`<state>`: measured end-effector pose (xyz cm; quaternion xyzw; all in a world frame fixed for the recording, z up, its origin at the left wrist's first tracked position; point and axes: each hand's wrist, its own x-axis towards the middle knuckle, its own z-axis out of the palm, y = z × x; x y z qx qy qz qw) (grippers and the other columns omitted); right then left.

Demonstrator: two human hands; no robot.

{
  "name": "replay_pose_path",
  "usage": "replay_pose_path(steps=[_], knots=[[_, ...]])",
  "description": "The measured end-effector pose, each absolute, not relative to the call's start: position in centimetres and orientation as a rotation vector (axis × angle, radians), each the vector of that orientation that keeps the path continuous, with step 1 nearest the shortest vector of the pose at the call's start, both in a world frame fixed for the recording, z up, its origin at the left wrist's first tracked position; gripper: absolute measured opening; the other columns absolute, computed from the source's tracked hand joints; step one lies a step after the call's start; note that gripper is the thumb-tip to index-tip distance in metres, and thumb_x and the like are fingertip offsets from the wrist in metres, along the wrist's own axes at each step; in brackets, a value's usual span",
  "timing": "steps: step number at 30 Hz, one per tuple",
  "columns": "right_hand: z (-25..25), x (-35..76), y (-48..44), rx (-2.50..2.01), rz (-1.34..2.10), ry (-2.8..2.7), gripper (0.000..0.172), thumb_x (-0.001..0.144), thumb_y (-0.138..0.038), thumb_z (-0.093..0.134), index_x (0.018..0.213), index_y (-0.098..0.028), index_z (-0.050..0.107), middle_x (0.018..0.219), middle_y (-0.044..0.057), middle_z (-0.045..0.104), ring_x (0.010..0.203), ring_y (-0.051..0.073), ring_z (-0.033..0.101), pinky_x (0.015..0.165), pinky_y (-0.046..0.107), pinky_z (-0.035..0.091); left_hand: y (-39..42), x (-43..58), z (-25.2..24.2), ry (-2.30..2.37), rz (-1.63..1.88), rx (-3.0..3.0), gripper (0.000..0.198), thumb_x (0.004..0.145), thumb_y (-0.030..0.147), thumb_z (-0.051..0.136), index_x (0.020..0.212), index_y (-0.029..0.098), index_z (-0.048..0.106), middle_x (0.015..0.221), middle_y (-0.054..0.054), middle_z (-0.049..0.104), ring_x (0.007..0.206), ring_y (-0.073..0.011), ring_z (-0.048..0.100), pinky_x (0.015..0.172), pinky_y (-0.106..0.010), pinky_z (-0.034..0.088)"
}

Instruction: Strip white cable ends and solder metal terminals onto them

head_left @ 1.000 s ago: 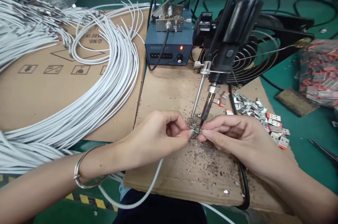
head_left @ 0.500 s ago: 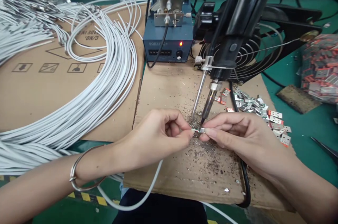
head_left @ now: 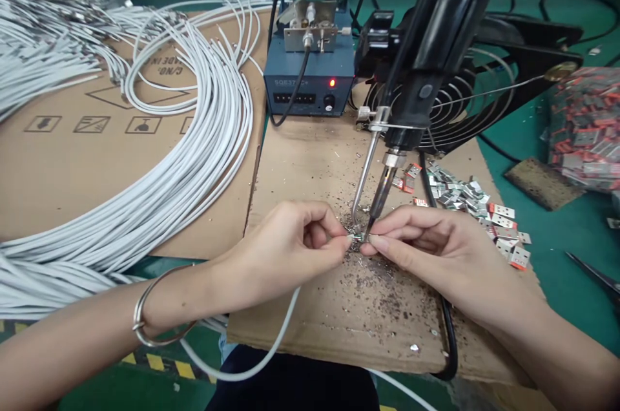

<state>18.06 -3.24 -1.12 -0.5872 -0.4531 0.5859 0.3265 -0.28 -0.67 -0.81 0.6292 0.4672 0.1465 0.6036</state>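
Observation:
My left hand (head_left: pixel 303 246) pinches the end of a white cable (head_left: pixel 285 327), whose length hangs below the hand in a loop. Between thumb and fingers, my right hand (head_left: pixel 426 246) grips a small metal USB connector (head_left: pixel 366 238), mostly covered by the fingertips. Cable end and connector meet beneath the tip of a soldering iron (head_left: pixel 382 194), mounted in a black holder. Beside the iron, a thin bent solder feed tube (head_left: pixel 364 178) points at the same spot. The exact contact there is too small to make out.
A blue solder feeder (head_left: pixel 310 78) with a lit red lamp stands behind. Loose USB connectors (head_left: pixel 504 223) lie right, near a black fan (head_left: pixel 450 101) and a bag of connectors (head_left: pixel 586 133). Bundled white cables (head_left: pixel 194 172) cover the left cardboard. Solder specks dot the cardboard (head_left: pixel 300 172).
My right hand has shifted slightly left, and less of the connector shows between the fingertips. Both hands keep their pinch beneath the iron; the view has moved a little.

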Motion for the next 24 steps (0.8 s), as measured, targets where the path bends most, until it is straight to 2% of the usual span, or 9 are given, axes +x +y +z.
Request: replay_pose_path(steps=[12, 24], knots=[[-1.7, 18.6, -3.5, -1.45, 1.616, -1.163, 0.008, 0.061, -0.02, 0.078, 0.065, -0.021, 0.071, 0.064, 0.002, 0.073, 0.06, 0.016, 0.069, 0.052, 0.019, 0.054, -0.5, -0.5, -0.8, 1.01, 0.329, 1.438, 0.012, 0.078, 0.022, 0.059, 0.069, 0.014, 0.058, 0.053, 0.005, 0.049, 0.045, -0.0052, 0.044, 0.043, -0.017, 0.035], [-2.1, 19.0, -3.6, -1.366, 1.656, -1.17, 0.006, 0.072, -0.026, 0.073, 0.07, -0.021, 0.071, 0.066, 0.002, 0.074, 0.061, 0.013, 0.069, 0.055, 0.015, 0.053, -0.5, -0.4, -0.7, 0.997, 0.346, 1.396, 0.011, 0.077, 0.021, 0.06, 0.07, 0.012, 0.061, 0.055, 0.005, 0.049, 0.049, -0.0043, 0.041, 0.043, -0.015, 0.033]])
